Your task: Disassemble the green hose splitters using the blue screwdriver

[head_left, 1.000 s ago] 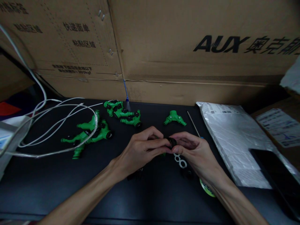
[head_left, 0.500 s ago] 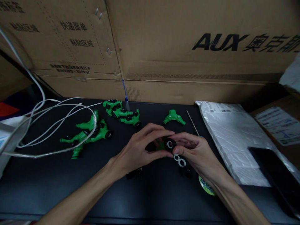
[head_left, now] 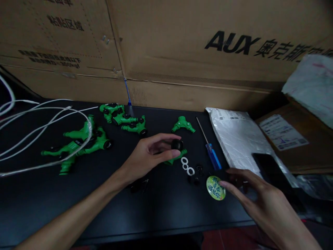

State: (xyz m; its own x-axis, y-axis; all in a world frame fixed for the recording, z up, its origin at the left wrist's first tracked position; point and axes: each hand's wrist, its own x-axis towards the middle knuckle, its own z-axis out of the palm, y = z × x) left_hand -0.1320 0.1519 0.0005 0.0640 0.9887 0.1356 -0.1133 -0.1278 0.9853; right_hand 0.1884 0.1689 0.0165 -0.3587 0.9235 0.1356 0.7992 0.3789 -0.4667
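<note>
My left hand (head_left: 153, 152) pinches a short black round cap (head_left: 177, 144) between thumb and fingertips. Right beneath it shows part of a green hose connector (head_left: 173, 160), mostly covered by the hand; whether the two are joined I cannot tell. My right hand (head_left: 256, 194) is open at the right, thumb and fingers apart, its thumb tip over the edge of a round yellow-green badge (head_left: 215, 188). White washers (head_left: 190, 171) and small black parts (head_left: 194, 180) lie between the hands. Behind them rests a blue-handled screwdriver (head_left: 213, 157).
Several green connectors (head_left: 80, 144) lie at the left under a looped white cable (head_left: 49, 130), and another green connector (head_left: 182, 124) lies farther back. A silver mailer (head_left: 231, 135) and dark phone (head_left: 273, 173) are at right. A large cardboard box (head_left: 166, 52) walls the back.
My right hand has let go of the cap and moved right to beside the badge. My left hand keeps the cap. The view has shifted right, uncovering the screwdriver handle and washers.
</note>
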